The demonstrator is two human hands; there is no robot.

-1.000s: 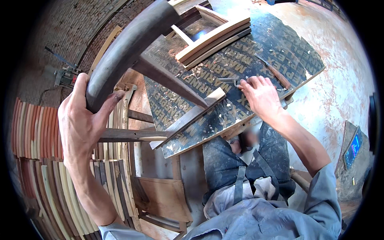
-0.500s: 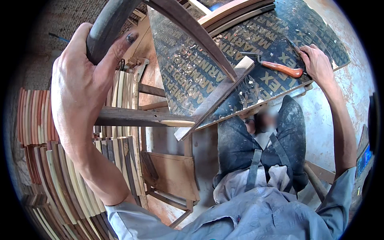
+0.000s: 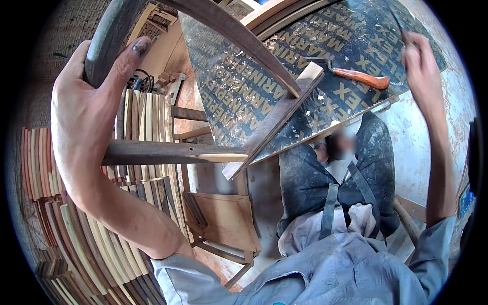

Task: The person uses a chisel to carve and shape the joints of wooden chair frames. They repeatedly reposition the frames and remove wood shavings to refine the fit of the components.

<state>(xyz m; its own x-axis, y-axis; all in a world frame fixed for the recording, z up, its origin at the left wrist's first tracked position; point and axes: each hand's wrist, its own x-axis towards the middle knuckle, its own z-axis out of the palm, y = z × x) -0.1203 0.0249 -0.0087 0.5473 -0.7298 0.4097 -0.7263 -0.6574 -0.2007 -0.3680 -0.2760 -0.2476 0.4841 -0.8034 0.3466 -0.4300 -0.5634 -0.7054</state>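
Dark wood frame [image 3: 173, 152] overlaps the table [image 3: 229, 86] edge, left hand [image 3: 81, 107] wrapped round its upper end, right hand [image 3: 422, 66] now clutching a thin blade [image 3: 398, 23] farther from the hooked tool [image 3: 362, 78]: both hands occupied.

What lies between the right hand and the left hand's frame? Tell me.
In the head view, the orange-handled tool lies on the board between the right hand and the frame.

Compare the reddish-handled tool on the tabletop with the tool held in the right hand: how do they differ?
The reddish-handled tool lies on the tabletop; the held tool is in the right hand. The reddish-handled tool's metal end is bent; the held tool's looks straight. Both show slim metal ends.
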